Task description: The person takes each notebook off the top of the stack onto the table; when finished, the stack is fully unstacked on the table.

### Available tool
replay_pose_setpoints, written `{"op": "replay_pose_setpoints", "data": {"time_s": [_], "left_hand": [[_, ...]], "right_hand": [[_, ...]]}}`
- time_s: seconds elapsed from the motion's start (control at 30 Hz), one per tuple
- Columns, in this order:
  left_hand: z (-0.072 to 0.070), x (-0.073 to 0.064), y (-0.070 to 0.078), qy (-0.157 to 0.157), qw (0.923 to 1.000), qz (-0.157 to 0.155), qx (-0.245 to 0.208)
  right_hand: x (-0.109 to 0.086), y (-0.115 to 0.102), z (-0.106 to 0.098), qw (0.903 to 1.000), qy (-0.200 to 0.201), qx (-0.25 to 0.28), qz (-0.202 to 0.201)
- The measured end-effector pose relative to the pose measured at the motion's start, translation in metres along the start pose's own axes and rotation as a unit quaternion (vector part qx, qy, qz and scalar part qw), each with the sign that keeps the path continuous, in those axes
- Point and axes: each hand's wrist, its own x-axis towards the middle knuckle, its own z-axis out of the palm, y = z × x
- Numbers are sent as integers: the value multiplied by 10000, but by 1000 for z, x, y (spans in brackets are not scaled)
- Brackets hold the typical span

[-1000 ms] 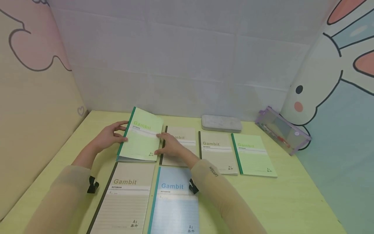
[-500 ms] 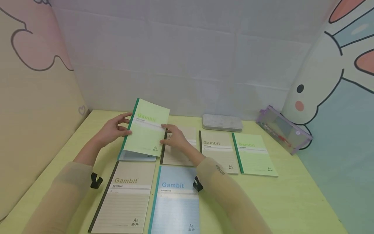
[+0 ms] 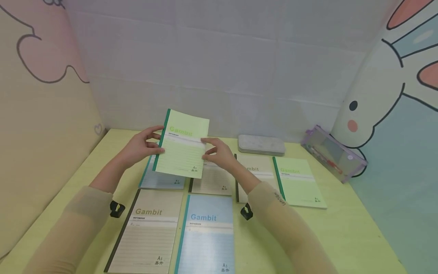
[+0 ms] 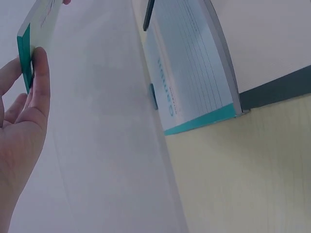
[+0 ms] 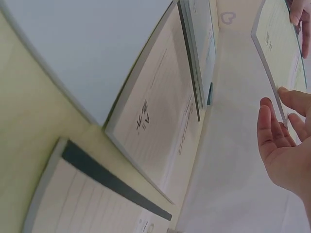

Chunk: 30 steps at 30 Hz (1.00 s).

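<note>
A green notebook (image 3: 181, 146) with a dark green spine is held up off the table, tilted, between both hands. My left hand (image 3: 140, 146) pinches its spine edge between thumb and fingers, also plain in the left wrist view. On the opposite edge my right hand (image 3: 220, 152) pinches it with thumb and fingertips. Below it lies a blue notebook (image 3: 161, 178), partly covered by the raised one in the head view. Beside that lies a beige notebook (image 3: 212, 182), overlapped by the green notebook and the right hand.
Nearer me lie another beige notebook (image 3: 147, 236) and a second blue notebook (image 3: 207, 239). To the right are a further beige notebook (image 3: 254, 161) and a green one (image 3: 299, 182). A grey flat case (image 3: 261, 144) and a purple-edged clear pencil pouch (image 3: 333, 154) lie by the back wall.
Both hands have lifted the green notebook up and to the right, off the blue notebook, which now shows beneath it.
</note>
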Motion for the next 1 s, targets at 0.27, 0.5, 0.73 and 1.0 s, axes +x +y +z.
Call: {"op": "replay_pose_setpoints", "data": {"time_s": [0.27,0.5,0.73,1.0], "left_hand": [[16,1,25,-69,9999,72,116],[31,1,48,173,9995,239,-151],[43,-3,75,-195,9970,705,-262],[68,-9,105,-575,9935,788,-584]], "right_hand": [[-20,-5,-37,9996,-19,227,-136],[-41,-13,-68,9995,-100,-34,-304],[-70,-21,-96,9997,-54,35,-219],[-112,-23,-119,9990,72,225,-369]]}}
